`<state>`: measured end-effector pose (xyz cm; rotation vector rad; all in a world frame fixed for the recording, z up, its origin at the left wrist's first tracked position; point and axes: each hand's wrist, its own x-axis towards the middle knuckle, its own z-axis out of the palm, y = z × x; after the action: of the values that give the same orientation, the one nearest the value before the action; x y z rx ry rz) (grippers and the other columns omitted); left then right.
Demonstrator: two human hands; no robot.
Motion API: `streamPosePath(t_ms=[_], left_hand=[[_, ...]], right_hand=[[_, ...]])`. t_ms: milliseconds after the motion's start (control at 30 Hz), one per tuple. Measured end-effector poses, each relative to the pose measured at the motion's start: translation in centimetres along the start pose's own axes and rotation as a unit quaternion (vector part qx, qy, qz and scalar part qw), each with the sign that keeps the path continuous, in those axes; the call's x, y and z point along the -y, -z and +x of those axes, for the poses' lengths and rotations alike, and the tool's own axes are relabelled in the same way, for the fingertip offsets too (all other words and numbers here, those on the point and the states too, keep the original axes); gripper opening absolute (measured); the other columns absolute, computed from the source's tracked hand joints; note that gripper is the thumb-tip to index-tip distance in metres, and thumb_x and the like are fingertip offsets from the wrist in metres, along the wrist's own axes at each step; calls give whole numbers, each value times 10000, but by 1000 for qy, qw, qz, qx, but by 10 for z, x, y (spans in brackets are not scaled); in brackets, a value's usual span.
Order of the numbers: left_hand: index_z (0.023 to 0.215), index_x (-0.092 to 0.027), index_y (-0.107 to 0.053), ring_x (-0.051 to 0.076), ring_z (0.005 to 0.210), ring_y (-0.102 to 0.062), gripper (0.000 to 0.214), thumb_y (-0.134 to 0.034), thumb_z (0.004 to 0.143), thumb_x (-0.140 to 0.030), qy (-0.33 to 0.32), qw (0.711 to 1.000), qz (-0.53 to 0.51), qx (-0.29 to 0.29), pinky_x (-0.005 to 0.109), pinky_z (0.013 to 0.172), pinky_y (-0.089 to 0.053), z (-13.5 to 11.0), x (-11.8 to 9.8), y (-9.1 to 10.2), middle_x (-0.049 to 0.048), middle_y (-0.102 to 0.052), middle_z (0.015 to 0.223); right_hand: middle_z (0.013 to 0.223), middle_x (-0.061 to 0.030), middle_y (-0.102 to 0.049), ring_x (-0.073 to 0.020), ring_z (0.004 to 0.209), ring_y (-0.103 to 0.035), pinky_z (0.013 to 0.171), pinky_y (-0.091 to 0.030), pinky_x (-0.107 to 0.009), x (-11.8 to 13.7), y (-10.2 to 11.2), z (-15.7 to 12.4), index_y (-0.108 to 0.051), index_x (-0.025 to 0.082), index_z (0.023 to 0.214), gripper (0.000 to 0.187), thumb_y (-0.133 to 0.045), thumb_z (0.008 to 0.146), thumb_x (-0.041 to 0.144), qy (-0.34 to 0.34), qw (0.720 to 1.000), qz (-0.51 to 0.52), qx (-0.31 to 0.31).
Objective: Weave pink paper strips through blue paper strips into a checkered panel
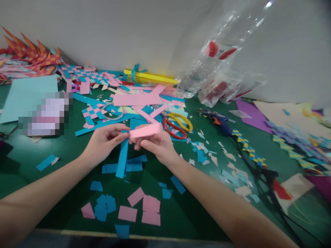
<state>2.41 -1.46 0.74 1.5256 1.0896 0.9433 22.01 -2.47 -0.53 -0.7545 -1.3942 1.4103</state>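
Note:
Near the middle of the table, my left hand (104, 141) pinches a blue paper strip (122, 160), which hangs down from the fingertips. A pink paper strip (144, 131) crosses the top of the blue one and runs to the right. My right hand (160, 144) is closed around that pink strip, with fingers curled beneath it. Where the strips meet, my fingertips hide how they are joined. Below lie more blue strips (136, 167) on the green table. Scissors (177, 125) with red and yellow handles rest just beyond my right hand.
Cut pink pieces (151, 210) and blue scraps (102, 206) lie near the front edge. Behind are woven pink-and-blue strips (89, 75) and a round roll (113, 111). A clear plastic bottle (217, 51) stands at the back. On the right lies a blue glue gun (223, 125) with its cable.

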Motion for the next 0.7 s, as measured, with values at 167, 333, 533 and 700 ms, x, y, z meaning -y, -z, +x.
streamPosePath(t_ms=[167, 333, 533, 700], left_hand=[[1020, -192, -714, 148, 558, -622, 299, -674, 833, -422, -26, 997, 68, 31, 243, 504, -470, -5, -5, -4, 5, -707, 676], [1004, -186, -713, 145, 579, -639, 247, -659, 847, -369, -49, 995, 68, 45, 227, 504, -480, -9, -9, -8, 17, -715, 715], [1028, -180, -686, 173, 692, -720, 232, -637, 866, -340, -33, 996, 35, 71, 238, 620, -569, -11, -13, -9, 27, -754, 768], [1055, -188, -672, 164, 684, -720, 233, -611, 894, -346, -44, 995, 57, 65, 239, 651, -577, -12, -12, -9, 15, -756, 761]], right_hand=[[711, 26, -596, -111, 594, -541, 520, -451, -246, 7, -15, -10, -564, 223, 842, 314, -752, 747, 456, 28, 985, -154, -73], [607, 44, -482, -95, 519, -438, 478, -350, -246, 6, -20, -15, -541, 216, 697, 298, -560, 900, 433, 30, 976, -209, -49], [639, 17, -569, -114, 581, -526, 544, -393, -264, 1, -18, -17, -569, 217, 650, 387, -455, 967, 407, 40, 969, -236, -56], [645, 9, -600, -121, 590, -553, 596, -433, -278, 2, -19, -16, -569, 220, 648, 403, -446, 971, 428, 61, 962, -258, -71]])
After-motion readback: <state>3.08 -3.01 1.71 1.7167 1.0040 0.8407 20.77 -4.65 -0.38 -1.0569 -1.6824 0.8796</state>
